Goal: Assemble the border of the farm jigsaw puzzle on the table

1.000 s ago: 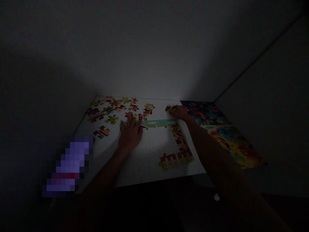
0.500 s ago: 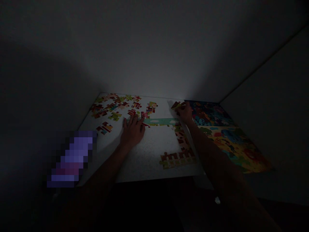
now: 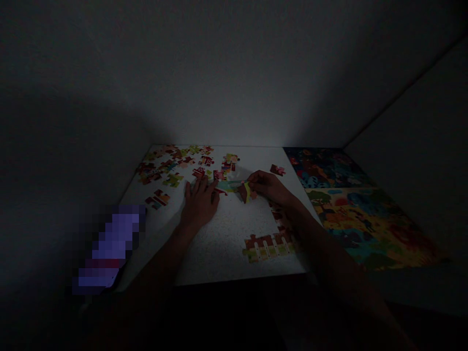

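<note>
My right hand pinches a brown and green jigsaw puzzle piece over the joined strip of sky-blue pieces. My left hand lies flat, fingers spread, at the left end of that strip and covers part of it. Below my right hand, joined brown pieces run down the right side, partly hidden by my forearm. They lead to a joined row with a white fence near the table's front edge.
Many loose puzzle pieces lie at the back left of the white table. One loose piece sits at the back right. Two colourful pictures lie on the right. A blurred-out, lit, phone-like object is at the left edge.
My right hand has moved left and nearer with the puzzle piece, from the back right to above the blue strip. My left hand stays in place. The view has shifted slightly.
</note>
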`<act>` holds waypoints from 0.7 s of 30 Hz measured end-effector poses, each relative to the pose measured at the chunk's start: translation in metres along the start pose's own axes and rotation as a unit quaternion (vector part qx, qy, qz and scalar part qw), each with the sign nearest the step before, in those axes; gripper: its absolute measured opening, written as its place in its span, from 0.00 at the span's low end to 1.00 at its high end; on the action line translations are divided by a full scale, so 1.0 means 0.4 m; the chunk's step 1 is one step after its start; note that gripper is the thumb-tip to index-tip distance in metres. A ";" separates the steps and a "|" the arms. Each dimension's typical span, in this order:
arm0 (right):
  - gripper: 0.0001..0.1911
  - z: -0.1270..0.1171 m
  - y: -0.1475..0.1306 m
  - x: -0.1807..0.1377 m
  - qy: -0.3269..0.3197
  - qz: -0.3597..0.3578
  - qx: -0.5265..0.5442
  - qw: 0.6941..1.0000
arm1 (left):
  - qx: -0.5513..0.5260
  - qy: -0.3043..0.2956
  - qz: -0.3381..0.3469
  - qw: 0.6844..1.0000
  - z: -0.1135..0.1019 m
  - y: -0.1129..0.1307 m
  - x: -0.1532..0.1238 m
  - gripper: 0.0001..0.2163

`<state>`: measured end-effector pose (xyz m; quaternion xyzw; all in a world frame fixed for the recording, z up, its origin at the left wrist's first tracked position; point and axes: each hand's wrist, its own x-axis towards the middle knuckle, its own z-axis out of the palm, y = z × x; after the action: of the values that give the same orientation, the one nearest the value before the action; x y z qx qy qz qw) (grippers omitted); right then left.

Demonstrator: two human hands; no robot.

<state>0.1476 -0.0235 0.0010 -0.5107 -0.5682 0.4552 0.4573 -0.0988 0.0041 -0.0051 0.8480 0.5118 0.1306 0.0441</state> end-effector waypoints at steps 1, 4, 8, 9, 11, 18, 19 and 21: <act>0.13 0.001 -0.003 -0.003 -0.006 0.002 0.002 1.000 | -0.002 0.000 0.001 1.000 0.000 0.000 0.000 0.22; 0.12 0.004 -0.013 -0.011 -0.033 0.005 0.001 0.999 | -0.008 0.010 0.009 1.000 0.003 -0.003 0.000 0.21; 0.09 0.019 -0.030 -0.019 -0.092 0.005 0.001 0.996 | -0.018 0.045 0.027 0.998 0.014 -0.014 0.000 0.20; 0.09 0.024 -0.035 -0.022 -0.111 0.005 -0.001 0.994 | -0.025 0.057 0.036 0.997 0.016 -0.017 -0.001 0.20; 0.08 0.032 -0.044 -0.030 -0.152 0.006 -0.008 0.988 | -0.044 0.083 0.058 0.994 0.017 -0.025 -0.004 0.18; 0.07 0.061 -0.053 -0.050 -0.201 0.019 -0.061 0.977 | -0.125 0.130 0.152 0.972 -0.010 -0.003 -0.049 0.15; 0.08 0.064 -0.052 -0.048 -0.196 0.016 -0.072 0.978 | -0.133 0.129 0.165 0.969 -0.012 0.008 -0.058 0.14; 0.09 0.064 -0.055 -0.043 -0.187 0.004 -0.105 0.977 | -0.146 0.119 0.193 0.963 -0.013 0.030 -0.074 0.14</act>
<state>0.1198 -0.0434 0.0174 -0.4640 -0.6862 0.4823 0.2850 -0.1031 -0.0277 -0.0027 0.8934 0.3157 0.3095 0.0800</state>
